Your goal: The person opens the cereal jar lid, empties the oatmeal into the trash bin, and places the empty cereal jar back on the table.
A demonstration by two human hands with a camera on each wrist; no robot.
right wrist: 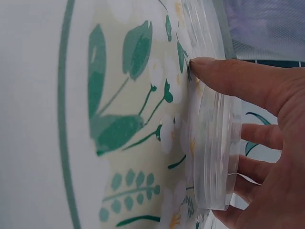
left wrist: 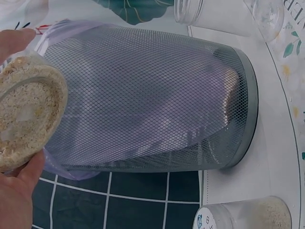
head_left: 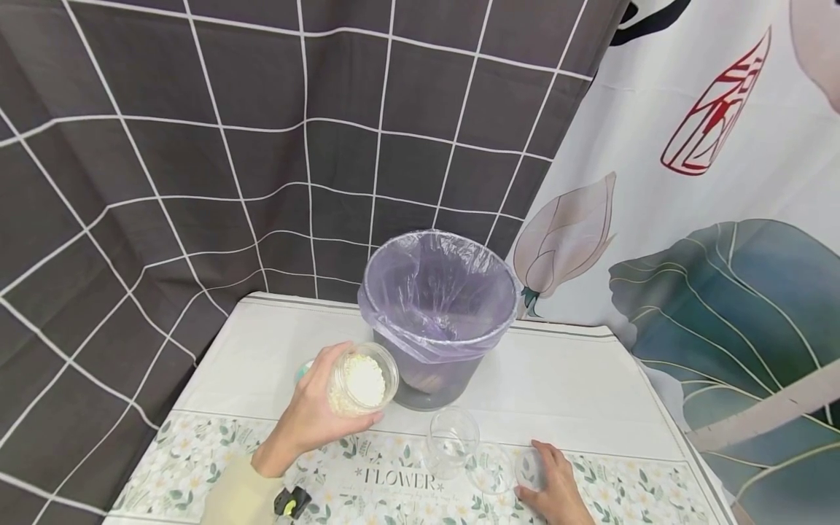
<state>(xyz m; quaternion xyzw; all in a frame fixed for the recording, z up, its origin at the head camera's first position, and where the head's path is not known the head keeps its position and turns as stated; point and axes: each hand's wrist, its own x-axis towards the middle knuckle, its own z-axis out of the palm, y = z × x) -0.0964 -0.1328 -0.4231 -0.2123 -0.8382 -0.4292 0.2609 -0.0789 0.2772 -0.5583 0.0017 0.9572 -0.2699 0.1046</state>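
Note:
My left hand (head_left: 311,419) holds a clear open-topped jar (head_left: 364,379) of pale, flaky grains above the table, beside the bin. In the left wrist view the jar's underside (left wrist: 28,112) faces the camera. My right hand (head_left: 558,488) is low on the table, thumb and fingers around the rim of a clear round lid (head_left: 528,470). That lid (right wrist: 217,152) lies on the floral cloth in the right wrist view. Left of it are another clear round lid (head_left: 491,470) and a clear jar (head_left: 453,437).
A mesh bin (left wrist: 143,100) lined with a thin purple bag (head_left: 394,321) stands at the back of the table. Behind the left hand is a lidded jar (left wrist: 248,214) with some pale grain. A dark grid curtain (head_left: 262,168) and a printed white curtain (head_left: 643,131) hang behind.

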